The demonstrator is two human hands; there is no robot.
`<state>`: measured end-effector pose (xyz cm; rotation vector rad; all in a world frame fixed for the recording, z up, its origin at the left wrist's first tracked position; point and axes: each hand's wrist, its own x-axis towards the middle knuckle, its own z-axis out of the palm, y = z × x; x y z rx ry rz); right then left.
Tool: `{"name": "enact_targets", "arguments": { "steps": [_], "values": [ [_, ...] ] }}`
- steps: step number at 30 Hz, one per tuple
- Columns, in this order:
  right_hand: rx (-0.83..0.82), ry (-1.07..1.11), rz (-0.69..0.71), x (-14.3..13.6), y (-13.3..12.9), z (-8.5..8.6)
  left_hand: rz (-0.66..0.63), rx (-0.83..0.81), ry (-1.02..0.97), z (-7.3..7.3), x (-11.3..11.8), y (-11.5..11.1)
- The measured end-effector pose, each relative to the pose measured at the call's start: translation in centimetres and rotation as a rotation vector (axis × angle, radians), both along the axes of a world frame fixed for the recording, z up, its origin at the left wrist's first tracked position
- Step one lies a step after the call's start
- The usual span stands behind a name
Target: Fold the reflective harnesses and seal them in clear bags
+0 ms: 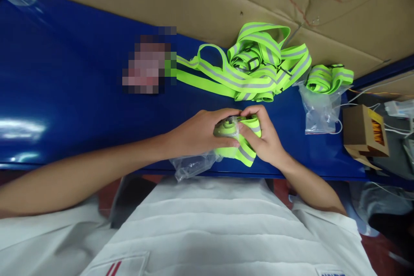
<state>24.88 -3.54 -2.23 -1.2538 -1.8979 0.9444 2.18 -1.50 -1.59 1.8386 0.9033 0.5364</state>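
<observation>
Between my two hands, near the table's front edge, is a rolled reflective strap (247, 155), neon yellow-green with a grey stripe. My left hand (207, 131) is wrapped round its left side, where a clear plastic bag (194, 164) partly covers the roll and trails toward the table edge. With thumb and fingers, my right hand (267, 138) grips the strap's right side. A loop of the strap sticks out below my fingers. How far the roll sits inside the bag is partly hidden by my hands.
A tangled heap of similar straps (258, 69) lies at the back of the blue table (80, 73), one end reaching a pixelated patch. To the right are another rolled strap (323, 78), a clear bag (320, 110) and an open cardboard box (364, 131). Cardboard (200, 0) lines the back.
</observation>
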Motion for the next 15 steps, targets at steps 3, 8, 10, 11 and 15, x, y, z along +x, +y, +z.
{"name": "enact_targets", "arguments": {
  "steps": [3, 8, 10, 11, 15],
  "values": [
    [0.026, 0.083, -0.094, -0.4, 0.0, -0.2, 0.006, -0.03, -0.046, -0.2, 0.2, -0.1],
    [-0.033, 0.106, 0.067, 0.3, 0.3, 0.5, 0.065, -0.134, -0.153, -1.1, 0.8, -0.6],
    [-0.042, 0.053, 0.195, 1.1, 0.4, 1.1, 0.101, -0.204, -0.234, -1.4, 0.9, -0.4],
    [-0.013, 0.003, 0.246, 1.6, 0.4, 1.5, 0.115, -0.251, -0.271, -1.6, 1.0, -0.3],
    [0.128, -0.279, 0.35, 3.3, 0.6, 2.5, 0.137, -0.439, -0.372, -1.7, 0.9, 0.3]
  ]
}}
